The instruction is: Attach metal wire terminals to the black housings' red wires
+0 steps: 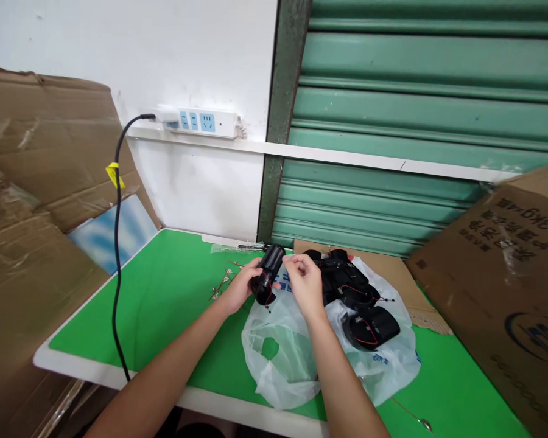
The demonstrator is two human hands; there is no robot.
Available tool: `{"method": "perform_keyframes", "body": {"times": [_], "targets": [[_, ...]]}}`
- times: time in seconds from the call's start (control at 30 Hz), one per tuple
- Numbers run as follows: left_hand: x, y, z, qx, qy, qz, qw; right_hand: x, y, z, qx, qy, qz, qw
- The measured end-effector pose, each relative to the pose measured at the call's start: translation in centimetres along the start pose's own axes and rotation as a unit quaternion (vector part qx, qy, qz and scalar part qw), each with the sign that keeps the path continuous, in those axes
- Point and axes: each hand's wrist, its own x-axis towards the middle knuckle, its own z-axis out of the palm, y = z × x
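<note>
Black housing, one, glossy, with red wire: held tilted above the far middle of the green tabletop. Left hand: fingers wrapped about the housing from the left. Right hand: fingers drawn narrow, just right of the housing's far end; whether they pinch anything is not discernible. Further black housings, several: piled at right on a white plastic bag. Small wired parts: left of the held housing.
</note>
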Motion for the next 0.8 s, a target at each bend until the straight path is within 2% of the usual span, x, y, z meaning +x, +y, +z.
{"method": "perform_keyframes", "body": {"times": [0.07, 0.2, 0.4, 0.57, 0.8], "targets": [[0.0, -0.2, -0.1, 0.026, 0.002, 0.014, 1.0, -0.2, 0.1, 0.2, 0.014, -0.028, 0.016, 0.999], [-0.2, -0.5, -0.1, 0.07, 0.01, 0.039, 0.997, -0.5, 0.3, 0.5, 0.001, -0.027, 0.006, 1.0], [-0.8, 0.3, 0.7, 0.143, 0.05, 0.043, 0.988, -1.3, 0.2, 0.9, -0.132, 0.015, -0.105, 0.986], [-0.7, 0.7, 0.8, 0.195, 0.093, 0.08, 0.973, -2.1, -0.2, 1.4, -0.159, 0.023, -0.187, 0.969], [-0.6, 0.7, 0.4, 0.217, 0.095, 0.087, 0.968, -2.2, -0.1, 1.8, -0.096, -0.001, -0.138, 0.986]]}}
